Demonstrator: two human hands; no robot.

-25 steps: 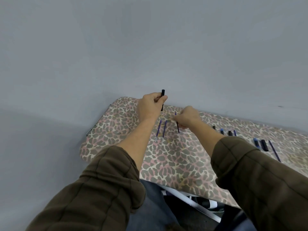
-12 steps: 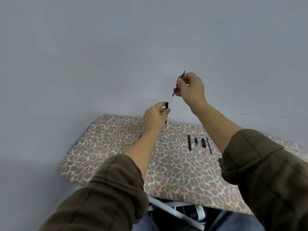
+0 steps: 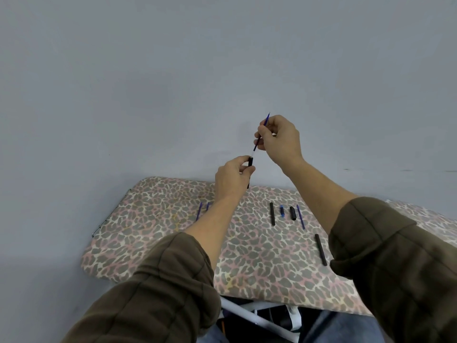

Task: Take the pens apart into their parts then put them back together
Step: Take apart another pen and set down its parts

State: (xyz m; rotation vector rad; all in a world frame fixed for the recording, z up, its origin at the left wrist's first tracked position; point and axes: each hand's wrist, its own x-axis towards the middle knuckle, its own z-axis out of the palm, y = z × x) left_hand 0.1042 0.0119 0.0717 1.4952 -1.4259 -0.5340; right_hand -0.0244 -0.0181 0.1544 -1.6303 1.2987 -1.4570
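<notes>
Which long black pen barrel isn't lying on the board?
The barrel gripped upright by the left hand, beneath the refill; the other two barrels lie flat on the board.

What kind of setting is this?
Likely an indoor room with an improvised workbench: what looks like a leopard-print ironing board stands before a bare grey wall, with pen parts laid out on it.

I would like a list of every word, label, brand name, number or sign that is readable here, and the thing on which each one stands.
There is no readable text in the head view.
Black barrel in the left hand: no print visible.
Blue refill in the right hand: no print visible.
Loose pen parts on the leopard-print cover: too small to show any marking.
</notes>
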